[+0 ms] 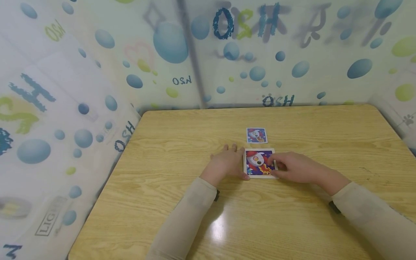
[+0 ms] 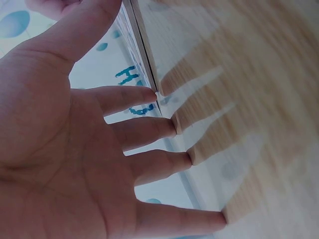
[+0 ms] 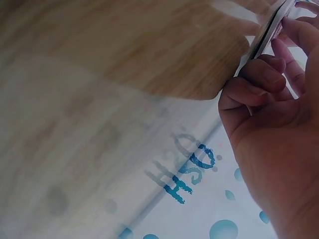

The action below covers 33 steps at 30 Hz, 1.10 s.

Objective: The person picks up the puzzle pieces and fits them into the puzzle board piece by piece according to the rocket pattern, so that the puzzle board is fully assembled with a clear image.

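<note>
A square picture puzzle (image 1: 258,162) in a white frame lies flat on the table, showing a white and red cartoon figure on dark purple. My left hand (image 1: 229,162) rests at its left edge, fingers spread. In the left wrist view the straight fingertips of the left hand (image 2: 99,144) touch the wooden surface. From the right, my right hand (image 1: 294,167) has its forefinger on the picture and thumb by the lower right of the frame. The other fingers of the right hand (image 3: 279,114) curl at the board's edge. Whether a loose piece lies under them is hidden.
Just beyond the puzzle lies a smaller square card (image 1: 256,135) with a matching picture. Both rest on a light wooden table (image 1: 182,137). Patterned walls (image 1: 234,72) with blue and green dots and letters stand at the back and left.
</note>
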Tool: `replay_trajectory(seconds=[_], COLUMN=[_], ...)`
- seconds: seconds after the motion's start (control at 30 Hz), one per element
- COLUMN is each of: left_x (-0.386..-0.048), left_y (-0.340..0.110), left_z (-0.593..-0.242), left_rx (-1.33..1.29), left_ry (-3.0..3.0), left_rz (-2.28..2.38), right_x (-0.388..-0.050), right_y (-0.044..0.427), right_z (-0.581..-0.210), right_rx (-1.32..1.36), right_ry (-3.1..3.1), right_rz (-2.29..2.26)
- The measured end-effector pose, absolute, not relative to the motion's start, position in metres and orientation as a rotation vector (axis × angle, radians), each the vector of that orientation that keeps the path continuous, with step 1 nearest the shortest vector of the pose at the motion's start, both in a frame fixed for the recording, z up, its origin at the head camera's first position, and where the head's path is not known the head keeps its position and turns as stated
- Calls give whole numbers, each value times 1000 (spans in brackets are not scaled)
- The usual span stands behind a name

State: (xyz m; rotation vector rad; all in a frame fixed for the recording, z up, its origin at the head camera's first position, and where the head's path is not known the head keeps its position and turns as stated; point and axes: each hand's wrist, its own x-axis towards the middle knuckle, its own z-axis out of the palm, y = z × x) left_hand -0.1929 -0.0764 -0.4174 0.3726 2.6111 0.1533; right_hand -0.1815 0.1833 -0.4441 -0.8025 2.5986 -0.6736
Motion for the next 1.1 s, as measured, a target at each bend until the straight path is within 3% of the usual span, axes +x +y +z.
replay_trajectory(seconds=[1.1], left_x=[-194], left_y=[-79], left_z=[-417], left_rx=[374], left_ry=[2598], left_rz=[174], right_x=[-183], right_y=[186], right_z=[-443], right_rx=[-713], right_ry=[2520], right_rz=[-676])
